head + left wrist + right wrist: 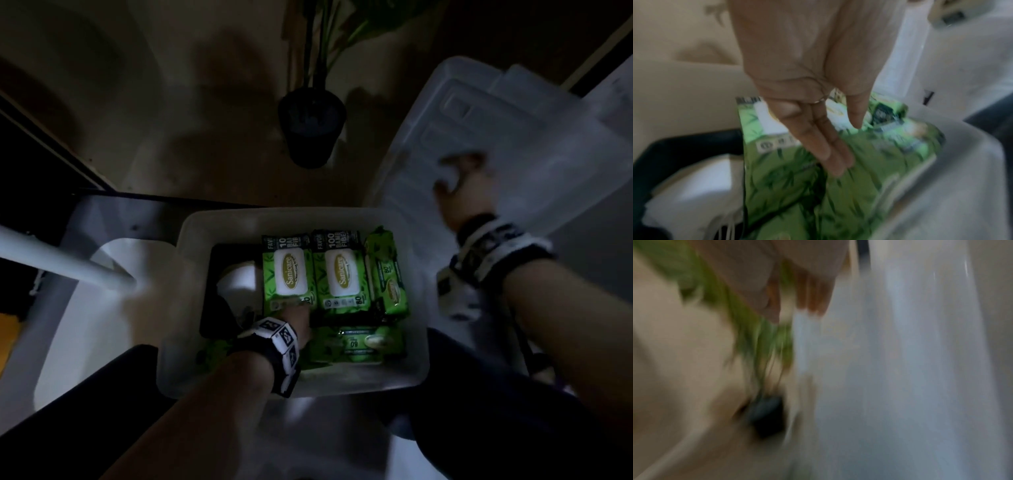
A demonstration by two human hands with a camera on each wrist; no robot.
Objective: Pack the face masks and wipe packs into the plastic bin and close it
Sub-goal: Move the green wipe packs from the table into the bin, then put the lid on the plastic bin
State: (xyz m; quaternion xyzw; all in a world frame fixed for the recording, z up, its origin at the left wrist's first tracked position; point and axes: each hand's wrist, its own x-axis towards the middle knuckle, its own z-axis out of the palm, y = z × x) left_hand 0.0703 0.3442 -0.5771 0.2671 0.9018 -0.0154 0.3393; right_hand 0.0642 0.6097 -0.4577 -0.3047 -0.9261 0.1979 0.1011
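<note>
Left hand point(807, 68) fingers point(830, 155) lie straight on wipe packs point(789, 186); right hand point(459, 185) grasps the lid point(548, 144).

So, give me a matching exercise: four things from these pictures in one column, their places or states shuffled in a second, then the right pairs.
1. translucent plastic lid
2. green wipe packs
3. black plant pot
4. white face masks

A. on the floor beyond the clear plastic bin
B. under the right hand
C. at the bin's left side
D. touched by the left hand

Pairs: 1-B, 2-D, 3-A, 4-C
</note>
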